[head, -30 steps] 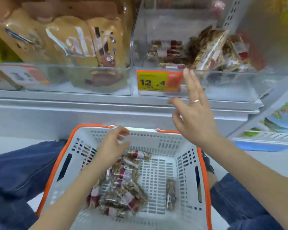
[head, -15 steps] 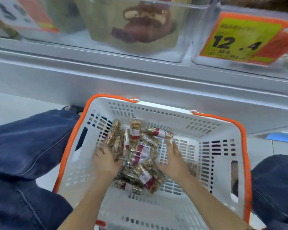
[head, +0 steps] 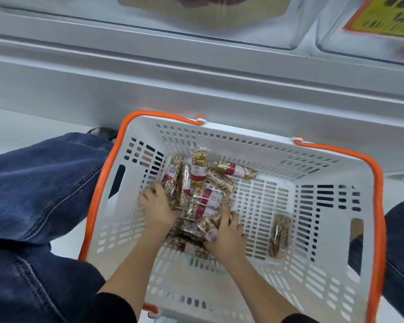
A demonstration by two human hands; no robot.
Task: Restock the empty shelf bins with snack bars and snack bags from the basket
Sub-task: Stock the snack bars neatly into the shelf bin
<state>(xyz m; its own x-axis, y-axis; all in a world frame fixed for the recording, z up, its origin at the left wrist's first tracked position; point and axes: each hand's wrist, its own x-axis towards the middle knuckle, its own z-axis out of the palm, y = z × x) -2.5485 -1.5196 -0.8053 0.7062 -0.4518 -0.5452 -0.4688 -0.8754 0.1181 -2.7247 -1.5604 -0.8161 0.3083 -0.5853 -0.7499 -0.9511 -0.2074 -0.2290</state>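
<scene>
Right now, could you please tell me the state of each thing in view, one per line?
Basket: upright on the floor, partly filled.
Pile of snack bars: heaped in the basket's left half, wrapped.
Lone snack bar: lying flat apart, to the right.
Left hand: in the basket, on the pile's left side.
Right hand: in the basket, on the pile's right side.
Price tag: fixed to the bin, blurred.
</scene>
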